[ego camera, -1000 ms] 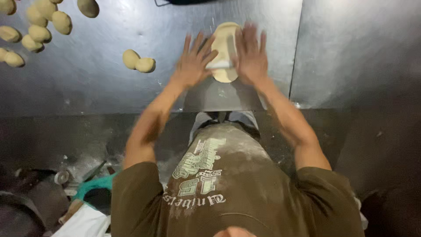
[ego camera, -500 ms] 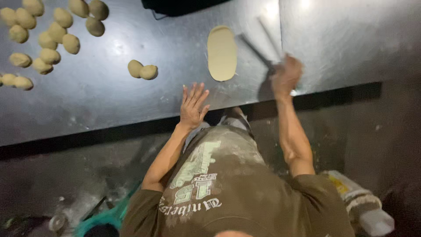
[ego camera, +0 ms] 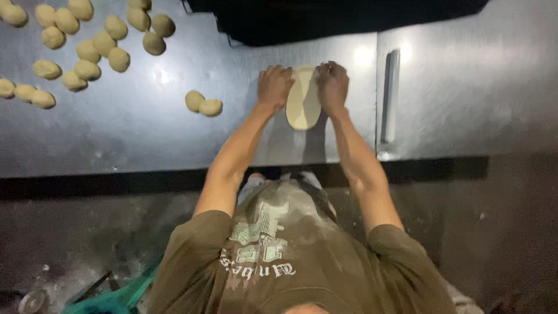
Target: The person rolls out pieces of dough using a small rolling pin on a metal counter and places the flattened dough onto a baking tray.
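On steel counter [ego camera: 145, 134]: left hand [ego camera: 273, 86], right hand [ego camera: 332, 86] curled, gripping flattened dough [ego camera: 303, 104].

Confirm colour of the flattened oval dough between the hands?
Pale cream flattened oval dough, on a grey steel table; head view.

Flattened dough piece [ego camera: 303, 97] lies on the worktop [ego camera: 174, 139], centre. Left hand [ego camera: 274, 86] touches its left edge, right hand [ego camera: 332, 85] its right edge. Two dough balls [ego camera: 203, 104] sit touching, to the left of the hands. Cluster of dough balls [ego camera: 87, 43] far left. Rolling pin [ego camera: 390, 96] lies to the right, apart from the hands.
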